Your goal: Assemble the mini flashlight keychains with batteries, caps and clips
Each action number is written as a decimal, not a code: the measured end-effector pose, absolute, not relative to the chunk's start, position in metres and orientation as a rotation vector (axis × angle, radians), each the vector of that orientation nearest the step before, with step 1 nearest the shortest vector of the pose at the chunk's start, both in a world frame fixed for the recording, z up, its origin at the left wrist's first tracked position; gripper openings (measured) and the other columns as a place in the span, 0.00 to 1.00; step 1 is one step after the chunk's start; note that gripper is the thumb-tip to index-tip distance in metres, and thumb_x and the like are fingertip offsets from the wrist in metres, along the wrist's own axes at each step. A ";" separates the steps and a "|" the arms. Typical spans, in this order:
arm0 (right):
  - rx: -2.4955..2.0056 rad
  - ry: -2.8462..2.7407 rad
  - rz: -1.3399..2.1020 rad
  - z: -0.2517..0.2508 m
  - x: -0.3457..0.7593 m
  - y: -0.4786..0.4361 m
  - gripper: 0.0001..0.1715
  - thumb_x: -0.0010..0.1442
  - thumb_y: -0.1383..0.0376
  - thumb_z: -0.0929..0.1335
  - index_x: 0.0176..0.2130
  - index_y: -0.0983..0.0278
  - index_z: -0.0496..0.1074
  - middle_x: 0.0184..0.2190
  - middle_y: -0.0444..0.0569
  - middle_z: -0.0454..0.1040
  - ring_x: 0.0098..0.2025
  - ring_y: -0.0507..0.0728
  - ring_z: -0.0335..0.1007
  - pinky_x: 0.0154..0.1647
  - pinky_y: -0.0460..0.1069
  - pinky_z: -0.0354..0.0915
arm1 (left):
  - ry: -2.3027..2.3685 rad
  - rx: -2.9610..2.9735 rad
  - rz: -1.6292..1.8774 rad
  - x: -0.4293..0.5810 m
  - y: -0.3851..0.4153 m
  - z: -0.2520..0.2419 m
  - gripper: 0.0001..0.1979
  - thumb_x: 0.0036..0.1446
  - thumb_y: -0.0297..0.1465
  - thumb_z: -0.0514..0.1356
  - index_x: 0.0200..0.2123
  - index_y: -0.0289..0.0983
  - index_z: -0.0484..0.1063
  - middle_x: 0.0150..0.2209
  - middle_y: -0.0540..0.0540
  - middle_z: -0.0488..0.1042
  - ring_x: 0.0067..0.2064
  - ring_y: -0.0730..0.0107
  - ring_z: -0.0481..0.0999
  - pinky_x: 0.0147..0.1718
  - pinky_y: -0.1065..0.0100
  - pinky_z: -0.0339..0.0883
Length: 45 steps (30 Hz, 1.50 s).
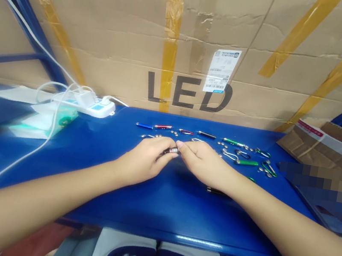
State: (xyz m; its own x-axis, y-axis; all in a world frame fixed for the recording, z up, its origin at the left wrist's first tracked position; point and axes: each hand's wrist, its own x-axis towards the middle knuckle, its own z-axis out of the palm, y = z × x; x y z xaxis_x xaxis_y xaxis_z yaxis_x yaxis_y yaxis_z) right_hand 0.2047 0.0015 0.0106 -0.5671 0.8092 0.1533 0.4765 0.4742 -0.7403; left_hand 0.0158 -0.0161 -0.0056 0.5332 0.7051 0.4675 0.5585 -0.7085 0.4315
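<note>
Both my hands rest on the blue table [159, 204] and meet at its middle. My left hand [146, 159] is closed round one end of a small dark keychain flashlight [171, 150]. My right hand [203, 161] pinches the other end, fingers closed. Just beyond my hands lie a blue flashlight [144, 125], a red one [163, 126], a black one [206, 135] and a green one [234, 142], with several small button batteries [175, 133] among them. Green carabiner clips [269, 167] lie to the right. A dark tube [216, 191] lies under my right wrist.
A white power strip [96, 107] with white cables sits at the back left, beside a blurred pale packet [42, 122]. A large cardboard box [185, 39] marked LED forms the back wall. An open cardboard box [326, 148] stands at the right.
</note>
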 end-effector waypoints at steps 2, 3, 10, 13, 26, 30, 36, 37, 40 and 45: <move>-1.166 -2.000 1.270 0.013 0.201 -0.003 0.27 0.69 0.56 0.58 0.20 0.61 0.51 0.15 0.38 0.50 0.17 0.48 0.45 0.18 0.46 0.45 | 1.044 2.669 0.920 0.014 -0.016 -0.007 0.09 0.68 0.32 0.51 0.43 0.36 0.69 0.42 0.41 0.76 0.44 0.63 0.75 0.46 0.64 0.68; -1.208 -1.842 1.479 0.015 0.200 -0.006 0.27 0.70 0.56 0.57 0.20 0.60 0.50 0.14 0.36 0.48 0.15 0.47 0.42 0.16 0.45 0.43 | 1.042 2.715 0.901 0.014 -0.017 -0.007 0.10 0.68 0.32 0.50 0.45 0.35 0.69 0.44 0.40 0.76 0.46 0.62 0.75 0.47 0.63 0.68; -1.161 -1.521 1.867 0.025 0.201 -0.012 0.27 0.69 0.58 0.57 0.19 0.60 0.50 0.13 0.35 0.44 0.13 0.46 0.35 0.13 0.44 0.37 | 1.056 2.746 0.873 0.015 -0.021 -0.001 0.11 0.69 0.32 0.49 0.47 0.35 0.69 0.44 0.40 0.76 0.47 0.61 0.75 0.49 0.62 0.68; -1.186 -1.797 1.532 0.022 0.203 -0.007 0.28 0.69 0.57 0.57 0.19 0.60 0.50 0.13 0.36 0.45 0.15 0.47 0.40 0.16 0.46 0.41 | 1.010 2.667 0.915 0.016 -0.021 0.002 0.09 0.68 0.32 0.51 0.44 0.36 0.69 0.42 0.41 0.76 0.44 0.63 0.75 0.46 0.64 0.68; -0.997 -2.515 0.148 0.023 0.220 0.001 0.14 0.71 0.59 0.56 0.38 0.62 0.64 0.33 0.48 0.74 0.31 0.55 0.66 0.32 0.48 0.54 | 0.805 1.743 0.883 0.011 -0.003 -0.002 0.16 0.66 0.42 0.55 0.37 0.34 0.70 0.27 0.52 0.65 0.25 0.78 0.61 0.25 0.72 0.55; -0.895 -2.621 0.090 0.028 0.227 0.007 0.16 0.71 0.59 0.57 0.36 0.62 0.67 0.32 0.48 0.74 0.33 0.55 0.68 0.33 0.48 0.54 | 0.679 1.549 0.727 0.009 0.000 -0.003 0.15 0.65 0.41 0.57 0.39 0.33 0.72 0.28 0.51 0.65 0.24 0.80 0.57 0.22 0.73 0.50; -0.813 -2.558 0.378 0.021 0.224 0.007 0.15 0.69 0.64 0.59 0.30 0.64 0.66 0.26 0.44 0.70 0.28 0.52 0.63 0.31 0.47 0.54 | 0.850 1.830 0.700 0.009 -0.002 -0.003 0.16 0.65 0.41 0.57 0.39 0.34 0.74 0.29 0.50 0.69 0.27 0.78 0.65 0.27 0.72 0.60; -0.840 -2.517 0.429 0.018 0.222 0.007 0.16 0.68 0.64 0.60 0.29 0.64 0.65 0.24 0.43 0.69 0.27 0.51 0.62 0.30 0.46 0.54 | 0.883 1.907 0.720 0.009 -0.003 -0.003 0.16 0.65 0.41 0.56 0.37 0.34 0.74 0.29 0.50 0.70 0.28 0.77 0.66 0.28 0.72 0.62; -0.948 -2.359 0.595 0.013 0.216 0.006 0.18 0.66 0.64 0.62 0.24 0.64 0.61 0.20 0.41 0.62 0.24 0.50 0.56 0.27 0.46 0.51 | 0.963 2.137 0.801 0.011 -0.005 -0.003 0.15 0.67 0.38 0.54 0.33 0.34 0.72 0.29 0.49 0.72 0.31 0.74 0.70 0.33 0.71 0.65; -1.089 -2.040 1.202 0.011 0.207 0.004 0.22 0.64 0.60 0.65 0.21 0.63 0.59 0.15 0.37 0.52 0.17 0.47 0.47 0.18 0.45 0.45 | 0.974 2.606 0.909 0.009 -0.006 -0.005 0.10 0.66 0.30 0.54 0.37 0.34 0.74 0.33 0.45 0.76 0.36 0.70 0.74 0.37 0.70 0.67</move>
